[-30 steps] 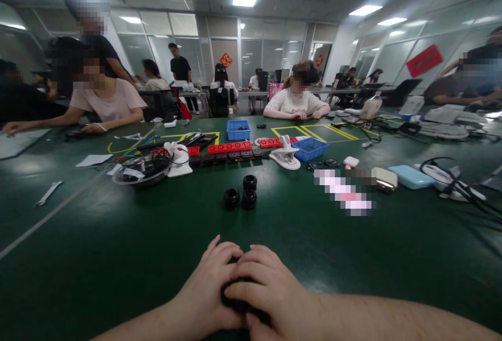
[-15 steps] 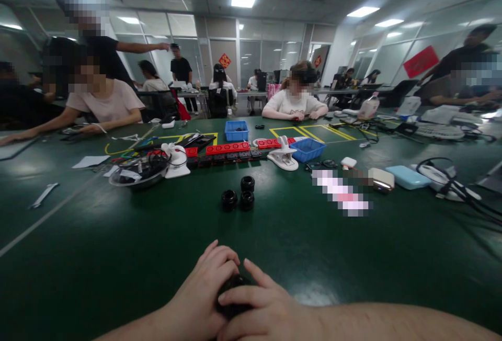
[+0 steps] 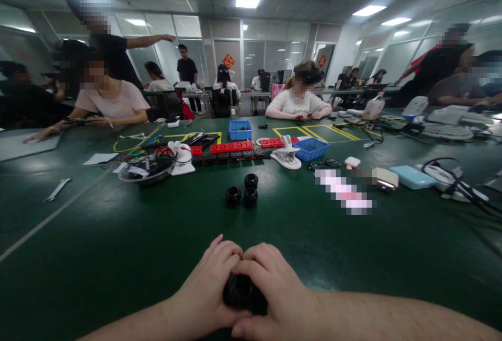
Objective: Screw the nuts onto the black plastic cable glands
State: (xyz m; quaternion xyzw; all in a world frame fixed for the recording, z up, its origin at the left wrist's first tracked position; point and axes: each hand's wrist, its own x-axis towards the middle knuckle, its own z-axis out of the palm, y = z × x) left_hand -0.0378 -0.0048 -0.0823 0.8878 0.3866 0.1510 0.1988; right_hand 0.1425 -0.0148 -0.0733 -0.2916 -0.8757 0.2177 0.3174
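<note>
Near the front edge of the view, my left hand (image 3: 206, 286) curls around the left side of a black ring-shaped fitting (image 3: 240, 290). From the other side my right hand (image 3: 280, 283) wraps the same fitting, its fingers bent over the top and meeting the left fingertips. An opening shows in the fitting's near face; the rest is hidden by my hands. Farther out on the green table (image 3: 157, 247) stand three similar black fittings, one at the left (image 3: 233, 196), one at the right (image 3: 251, 197) and one behind (image 3: 251, 180).
Beyond the fittings runs a row of red and black blocks (image 3: 232, 146), with a white clip stand (image 3: 286, 154) and a blue bin (image 3: 311, 149). A clear bowl (image 3: 147, 176) of small items and a wrench (image 3: 58, 189) lie left. Several people sit or stand around.
My right hand has closed over the black fitting, its fingers drawn in to meet my left. The fitting has turned so that its opening shows. The camera view has shifted slightly.
</note>
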